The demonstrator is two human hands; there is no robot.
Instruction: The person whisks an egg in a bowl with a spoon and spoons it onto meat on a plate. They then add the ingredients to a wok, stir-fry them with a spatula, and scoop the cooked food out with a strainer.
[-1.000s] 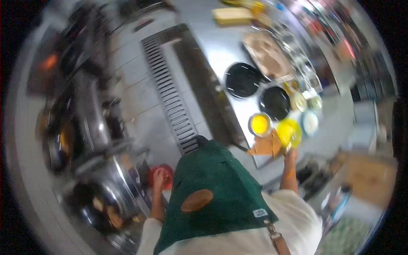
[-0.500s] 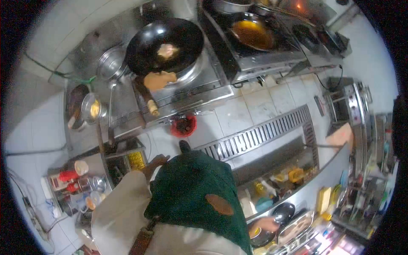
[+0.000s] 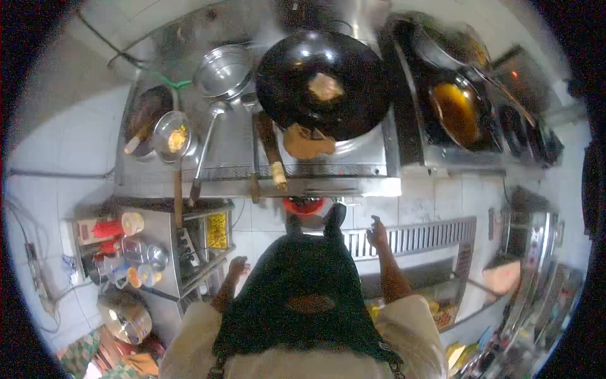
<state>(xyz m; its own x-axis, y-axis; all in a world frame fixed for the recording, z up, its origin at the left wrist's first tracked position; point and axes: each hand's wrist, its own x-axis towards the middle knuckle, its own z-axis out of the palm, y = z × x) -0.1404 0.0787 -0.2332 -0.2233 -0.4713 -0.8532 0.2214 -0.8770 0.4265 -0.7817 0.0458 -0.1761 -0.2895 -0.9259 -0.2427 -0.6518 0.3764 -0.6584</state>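
Below the stove's front edge, my left hand (image 3: 238, 268) hangs beside my dark green apron (image 3: 284, 297), nearest a steel cabinet. It seems empty, with its fingers loosely apart. My right hand (image 3: 377, 232) reaches forward over the floor grate, fingers spread, holding nothing. Ahead of both hands, a large black wok (image 3: 284, 88) sits on the stove with a pale pinkish lump of food (image 3: 326, 86) in it. A folded brown cloth (image 3: 308, 142) lies against its near rim. Left of it are a ladle (image 3: 205, 142), a steel pot (image 3: 222, 71) and a strainer (image 3: 175, 138) containing yellow bits.
A pan of brown oil (image 3: 456, 114) stands on the right burner. On the floor under the stove edge is a red basket (image 3: 304, 206). The metal floor grate (image 3: 416, 239) runs to the right. Jars and cups (image 3: 142, 252) crowd the left cabinet.
My view has swung round to face the stove squarely. My right hand now shows in front of me at the right, and the black bowls at the lower right have left the view.
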